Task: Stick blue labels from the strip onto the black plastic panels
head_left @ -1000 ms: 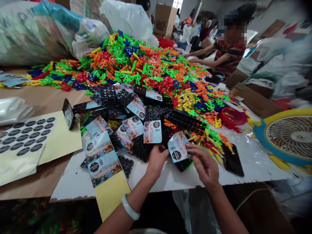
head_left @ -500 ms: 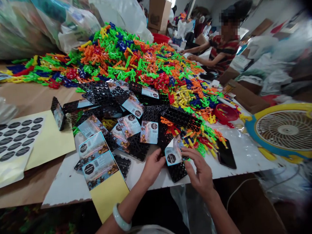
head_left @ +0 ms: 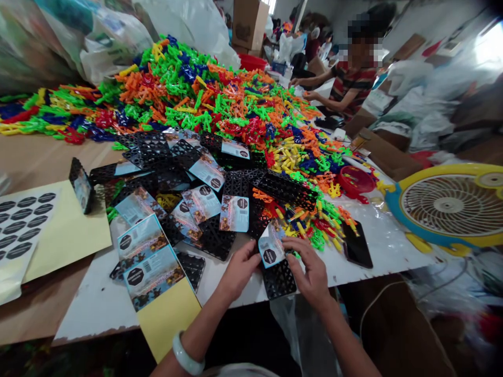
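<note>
My left hand and my right hand both grip one black plastic grid plate at the near edge of the white board. A blue printed label with a black octagon sticker lies across the plate's top, pinched under my fingers. A pale bangle circles my left wrist. Just beyond my hands lies a heap of more black grid plates with labels. Behind it rises a large pile of coloured plastic pieces.
A sheet of black octagon stickers on yellow backing lies at the left. A black phone, a red bowl and a yellow-blue fan sit to the right. Another person works at the far end. Big plastic bags stand behind the pile.
I have drawn the labelled grid plate out of the heap and toward me, nearer the board's edge. The whole view has shifted a little to the left.
</note>
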Available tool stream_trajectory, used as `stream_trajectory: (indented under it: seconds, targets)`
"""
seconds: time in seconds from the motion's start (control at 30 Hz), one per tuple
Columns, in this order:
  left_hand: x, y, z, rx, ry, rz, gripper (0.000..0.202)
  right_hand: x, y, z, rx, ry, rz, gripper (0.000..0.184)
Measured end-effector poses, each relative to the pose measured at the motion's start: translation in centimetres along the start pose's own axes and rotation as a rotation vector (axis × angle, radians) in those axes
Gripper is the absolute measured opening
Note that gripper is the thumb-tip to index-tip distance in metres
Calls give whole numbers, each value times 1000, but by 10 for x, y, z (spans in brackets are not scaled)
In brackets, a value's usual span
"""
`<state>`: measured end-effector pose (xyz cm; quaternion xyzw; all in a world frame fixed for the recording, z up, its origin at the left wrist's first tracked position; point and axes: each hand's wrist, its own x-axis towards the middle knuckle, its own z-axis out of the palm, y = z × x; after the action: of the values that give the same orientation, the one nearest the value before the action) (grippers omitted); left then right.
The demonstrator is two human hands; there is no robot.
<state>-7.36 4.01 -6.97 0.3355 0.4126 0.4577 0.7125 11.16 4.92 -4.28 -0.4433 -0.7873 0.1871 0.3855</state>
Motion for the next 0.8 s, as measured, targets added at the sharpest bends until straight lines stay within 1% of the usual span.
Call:
stream_trajectory:
  seconds: [0.2, 0.33, 0.57, 0.7, 0.8]
  targets:
    - [0, 1, 1, -21, 8, -12, 36, -2, -2, 2, -12, -17, 19, 25]
    - [-1, 4, 3, -33, 16, -28, 38, -2, -2, 5, -31, -19, 1, 25]
    - [-3, 5, 2, -56, -11, -34, 41, -2, -1, 7, -48, 0, 8, 24]
    - [-4, 3, 4, -68, -28, -14, 38, -1, -3, 12, -85, -10, 39, 25]
    - [-6, 3, 8, -56, -13, 20, 36, 0, -5, 18, -113, -13, 45, 29]
